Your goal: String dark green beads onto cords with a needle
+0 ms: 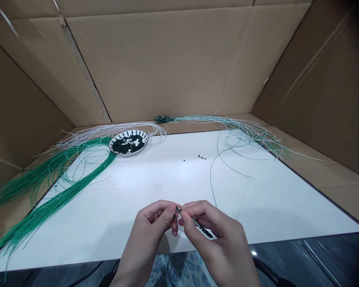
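Close to the white board's near edge, my left hand [155, 223] and my right hand [211, 229] meet fingertip to fingertip. Both pinch a small beaded cord [206, 231]. One tiny dark piece of it shows between the fingertips, and a row of dark beads slants out below my right fingers. The rest is covered by my fingers. A thin green thread [211, 179] runs from behind my right hand towards the back. Beyond my hands, several loose dark beads [202, 157] lie on the board.
A patterned plate [146, 138] holds many dark beads at the back left. Green cords [68, 183] spread along the left, with white cords [107, 129] behind. A bundle of pale green cords [242, 124] with dark beaded ends lies at the back right. Cardboard walls [167, 59] enclose the board [272, 199].
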{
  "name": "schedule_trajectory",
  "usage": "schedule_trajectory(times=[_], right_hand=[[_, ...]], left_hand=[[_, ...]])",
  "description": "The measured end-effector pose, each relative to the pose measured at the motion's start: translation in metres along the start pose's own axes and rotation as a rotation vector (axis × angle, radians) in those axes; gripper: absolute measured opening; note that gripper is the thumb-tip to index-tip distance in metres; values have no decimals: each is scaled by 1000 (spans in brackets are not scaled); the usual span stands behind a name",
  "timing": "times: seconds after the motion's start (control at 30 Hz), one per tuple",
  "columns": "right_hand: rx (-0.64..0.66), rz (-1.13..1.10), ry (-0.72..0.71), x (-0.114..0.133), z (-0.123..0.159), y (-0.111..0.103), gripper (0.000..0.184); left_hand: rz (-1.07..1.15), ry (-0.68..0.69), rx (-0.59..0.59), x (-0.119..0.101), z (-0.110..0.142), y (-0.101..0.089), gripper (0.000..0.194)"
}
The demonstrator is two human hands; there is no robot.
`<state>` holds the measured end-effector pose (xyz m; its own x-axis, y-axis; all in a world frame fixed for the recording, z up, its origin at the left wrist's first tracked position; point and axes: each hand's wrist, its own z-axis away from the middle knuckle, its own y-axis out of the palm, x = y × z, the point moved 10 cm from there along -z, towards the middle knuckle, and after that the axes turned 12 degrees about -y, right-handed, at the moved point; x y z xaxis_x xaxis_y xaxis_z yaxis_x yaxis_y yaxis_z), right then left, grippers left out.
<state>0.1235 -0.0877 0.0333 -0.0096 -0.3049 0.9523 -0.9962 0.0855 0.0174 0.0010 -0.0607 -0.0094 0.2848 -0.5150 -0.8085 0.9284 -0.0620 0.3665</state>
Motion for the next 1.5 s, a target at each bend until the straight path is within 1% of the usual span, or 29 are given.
schedule_trajectory(times=[0.17,0.43,0.67,0.8,0.87,0.97,1.07,1.17,1.3,1.43,1.5], right_hand=[[5,-53,9,1,0,1,19],[17,-94,30,0,0,2,21],[-21,-40,23,-4,0,-1,18],[-38,58,33,-14,-7,-2,18],[-34,90,14,-19,-12,-2,18],[-29,97,-21,-26,-19,0,19],[-43,97,-17,-36,-24,1,21],[-76,96,11,-47,-29,-1,21],[-120,90,72,-62,-32,-6,22],[-137,97,130,-69,-32,-12,21],[-126,95,165,-71,-30,-12,18]], left_hand=[[19,-21,12,1,1,3,33],[17,-18,-6,3,1,1,33],[19,9,-33,4,-2,-1,31],[30,1,-47,8,-14,-3,31],[65,11,-52,10,-23,-5,30],[109,31,-70,13,-33,-9,29],[120,25,-94,17,-40,-11,28],[112,12,-119,18,-44,-11,28],[83,2,-137,15,-49,-12,25],[6,-33,-113,11,-51,-14,24],[-32,-39,-144,8,-49,-19,25]])
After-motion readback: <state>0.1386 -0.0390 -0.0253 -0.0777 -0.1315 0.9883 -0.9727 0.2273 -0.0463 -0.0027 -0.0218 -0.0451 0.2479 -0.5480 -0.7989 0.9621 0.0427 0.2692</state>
